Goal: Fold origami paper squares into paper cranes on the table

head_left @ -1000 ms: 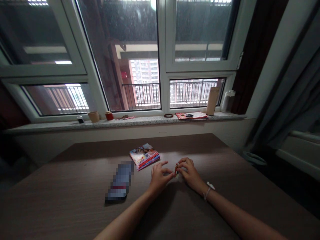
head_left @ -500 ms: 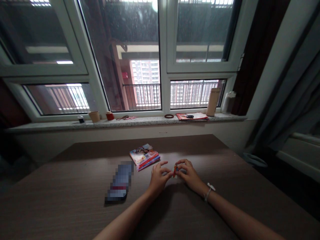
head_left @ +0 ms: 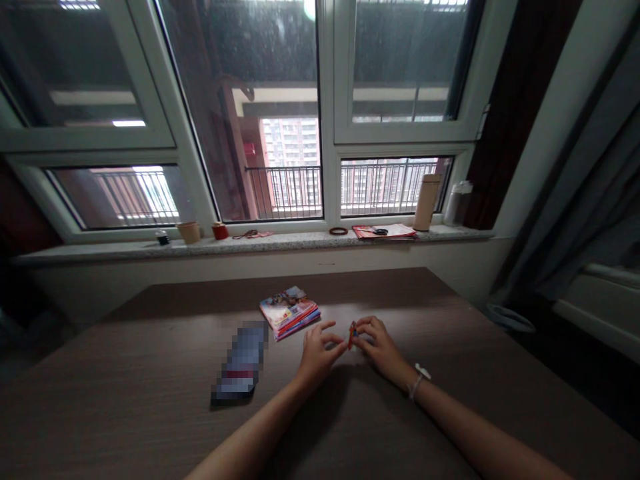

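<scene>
A small orange-red piece with a blue spot (head_left: 353, 335) is held up just above the brown table (head_left: 400, 413). It looks like a little card or toy, but its kind is too small to make out. My right hand (head_left: 379, 345) pinches it from the right between thumb and fingers. From the left, my left hand (head_left: 317, 350) brings thumb and forefinger together at its lower edge, other fingers stretched away. Whether those left fingertips grip it or only touch it is hard to see. Beyond my left hand lies a stack of colourful booklets or packets (head_left: 290, 310).
Left of my arms lies a blurred-out dark, flat object (head_left: 243, 363). Along the windowsill (head_left: 300, 241) stand a paper cup (head_left: 189, 233), a red spool (head_left: 220, 231), a dark ring (head_left: 339, 231), red papers with scissors (head_left: 383, 232), a tan flask (head_left: 427, 203) and a pale bottle (head_left: 457, 203).
The small piece has risen slightly and tilted a little to the right in my right hand. Both hands stay almost where they were.
</scene>
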### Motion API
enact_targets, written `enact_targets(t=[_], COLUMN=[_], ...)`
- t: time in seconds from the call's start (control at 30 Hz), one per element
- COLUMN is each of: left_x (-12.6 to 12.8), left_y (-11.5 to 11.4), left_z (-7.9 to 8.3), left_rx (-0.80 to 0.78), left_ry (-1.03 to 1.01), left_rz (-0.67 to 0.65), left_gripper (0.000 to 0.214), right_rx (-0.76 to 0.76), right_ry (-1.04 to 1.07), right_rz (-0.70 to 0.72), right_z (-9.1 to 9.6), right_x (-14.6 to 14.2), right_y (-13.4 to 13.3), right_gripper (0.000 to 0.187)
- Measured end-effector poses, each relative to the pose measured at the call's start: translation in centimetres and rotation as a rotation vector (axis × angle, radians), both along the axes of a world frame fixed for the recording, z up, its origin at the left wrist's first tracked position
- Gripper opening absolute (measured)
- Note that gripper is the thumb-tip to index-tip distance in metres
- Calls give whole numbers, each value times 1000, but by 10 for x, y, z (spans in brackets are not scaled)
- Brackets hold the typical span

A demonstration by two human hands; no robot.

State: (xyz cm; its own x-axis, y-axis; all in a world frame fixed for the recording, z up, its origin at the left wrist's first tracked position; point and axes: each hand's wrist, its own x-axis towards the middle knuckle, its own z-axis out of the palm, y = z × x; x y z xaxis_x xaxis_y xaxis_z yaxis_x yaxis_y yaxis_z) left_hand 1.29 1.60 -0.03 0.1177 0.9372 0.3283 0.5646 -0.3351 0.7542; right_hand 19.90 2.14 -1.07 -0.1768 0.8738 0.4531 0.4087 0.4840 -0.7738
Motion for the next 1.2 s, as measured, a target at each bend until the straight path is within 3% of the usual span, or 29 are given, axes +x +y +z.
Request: enact_targets(t=[0.13,0.53,0.9,1.2], left_x=[-2,0,-4,0], left_y=[1,1,3,1], left_z=[-1,-3,-4,-4], left_rx=[13,42,53,69], left_ry=[-35,-24,-153,-89], left_rz=[4,-5,-4,-16], left_gripper=[5,4,9,5], right_rx=[-13,15,-15,22], right_ry=[-22,-75,-67,-139], right_rz=[-13,-13,9,-1], right_z=[1,3,-1,3], right_x=[0,-4,-1,-4], right_y=[-1,-4,0,-5], right_gripper=[19,8,12,7])
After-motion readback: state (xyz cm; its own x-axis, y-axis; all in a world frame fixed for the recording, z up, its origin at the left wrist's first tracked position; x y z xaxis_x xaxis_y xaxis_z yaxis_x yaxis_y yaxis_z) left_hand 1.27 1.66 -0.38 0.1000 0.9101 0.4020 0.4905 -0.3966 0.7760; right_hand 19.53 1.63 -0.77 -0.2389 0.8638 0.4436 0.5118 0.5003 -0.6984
